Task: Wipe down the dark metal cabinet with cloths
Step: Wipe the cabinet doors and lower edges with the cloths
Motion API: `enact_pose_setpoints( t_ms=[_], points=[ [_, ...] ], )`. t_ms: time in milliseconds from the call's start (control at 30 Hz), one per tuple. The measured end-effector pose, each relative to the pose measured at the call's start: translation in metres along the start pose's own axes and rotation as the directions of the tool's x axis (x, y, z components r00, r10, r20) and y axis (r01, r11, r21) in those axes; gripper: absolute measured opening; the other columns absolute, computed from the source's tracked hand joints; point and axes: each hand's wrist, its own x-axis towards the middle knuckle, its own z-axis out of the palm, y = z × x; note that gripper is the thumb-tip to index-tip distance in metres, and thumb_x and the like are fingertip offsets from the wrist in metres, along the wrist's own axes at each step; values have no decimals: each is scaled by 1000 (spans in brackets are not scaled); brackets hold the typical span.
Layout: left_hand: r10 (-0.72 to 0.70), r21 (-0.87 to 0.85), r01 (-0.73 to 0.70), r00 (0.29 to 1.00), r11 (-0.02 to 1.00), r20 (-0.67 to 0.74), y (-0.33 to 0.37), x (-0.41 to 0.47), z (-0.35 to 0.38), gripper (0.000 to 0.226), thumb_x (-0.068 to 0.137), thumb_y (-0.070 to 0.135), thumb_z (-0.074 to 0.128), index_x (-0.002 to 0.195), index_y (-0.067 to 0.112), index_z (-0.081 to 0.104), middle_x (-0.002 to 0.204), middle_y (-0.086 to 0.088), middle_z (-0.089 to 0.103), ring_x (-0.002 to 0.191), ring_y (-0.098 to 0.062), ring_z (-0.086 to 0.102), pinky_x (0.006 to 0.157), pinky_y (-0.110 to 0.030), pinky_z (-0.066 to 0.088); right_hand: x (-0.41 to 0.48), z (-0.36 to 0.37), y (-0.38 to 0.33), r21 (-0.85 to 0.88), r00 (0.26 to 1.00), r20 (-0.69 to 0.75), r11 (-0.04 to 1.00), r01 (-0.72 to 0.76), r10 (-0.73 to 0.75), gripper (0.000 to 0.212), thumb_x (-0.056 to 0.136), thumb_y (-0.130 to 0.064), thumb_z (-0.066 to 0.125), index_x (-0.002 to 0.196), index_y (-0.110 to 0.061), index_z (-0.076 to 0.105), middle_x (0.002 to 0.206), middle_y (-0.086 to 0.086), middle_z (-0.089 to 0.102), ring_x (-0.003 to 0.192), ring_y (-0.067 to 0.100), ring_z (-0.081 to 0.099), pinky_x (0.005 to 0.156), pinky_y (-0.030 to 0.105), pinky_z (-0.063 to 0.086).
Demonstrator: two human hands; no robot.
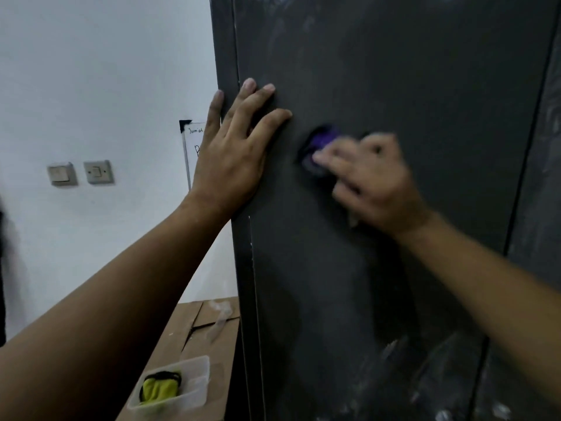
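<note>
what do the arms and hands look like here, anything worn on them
The left forearm and right forearm are bare, with no sleeve in view. The left hand has no glove, ring or watch, and its nails are short. The right hand is motion-blurred; no glove or wristband shows on it.

Dim, cool light leaves the cabinet [394, 71] murky; the right hand [373, 180] and seemingly its cloth [321, 141] blur.
</note>
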Motion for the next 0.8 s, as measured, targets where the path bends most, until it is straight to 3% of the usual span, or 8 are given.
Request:
enact_pose_setpoints(
  t_ms=[100,167,300,400,533,700,800],
  points=[
    [-8,17,8,1000,1000,15,1,0,-3,33,107,20,46,139,16,55,153,-14,43,148,-32,30,123,-48,11,25,-14,39,-86,963,-114,963,-256,246,41,89,-2,56,128,-9,66,126,3,66,85,36,54,87,27,32],
    [-11,46,10,1000,999,20,4,-1,-4,34,107,20,45,139,16,54,153,-14,43,148,-33,30,122,-50,13,20,-10,40,-74,966,-67,964,-255,250,42,86,0,57,126,-10,67,121,2,67,85,35,50,87,25,32],
    [-95,174,97,995,980,-17,23,-2,0,33,105,21,47,137,16,54,148,-19,46,144,-37,35,120,-57,18,2,-7,39,-15,991,8,991,-133,133,35,91,-5,58,124,-9,69,121,1,68,83,33,52,87,37,40],
    [-182,142,192,980,971,-81,55,-2,10,34,100,18,56,134,21,53,137,-17,49,134,-35,38,117,-56,23,-25,-7,33,57,995,98,998,-39,33,31,96,-17,58,124,-16,70,125,3,68,85,31,54,87,40,40],
    [-119,49,121,992,991,-48,94,-5,31,39,93,14,59,130,21,49,123,-15,50,119,-33,39,117,-57,23,-87,-7,8,187,962,223,975,118,-159,27,103,-30,51,124,-23,65,124,2,69,86,29,54,83,37,43],
    [-67,58,64,997,996,39,119,-14,50,47,89,12,66,132,18,48,126,-15,44,129,-36,35,120,-62,8,-141,-20,-6,249,886,359,945,212,-294,28,101,-32,49,110,-27,75,120,-8,69,94,22,51,81,36,46],
    [-59,67,57,998,996,20,121,-16,50,43,93,15,61,134,17,50,128,-14,43,129,-35,38,120,-61,12,-144,-43,8,230,904,312,946,228,-294,29,104,-30,47,109,-23,74,118,-5,71,96,22,52,83,35,45]
  ],
)
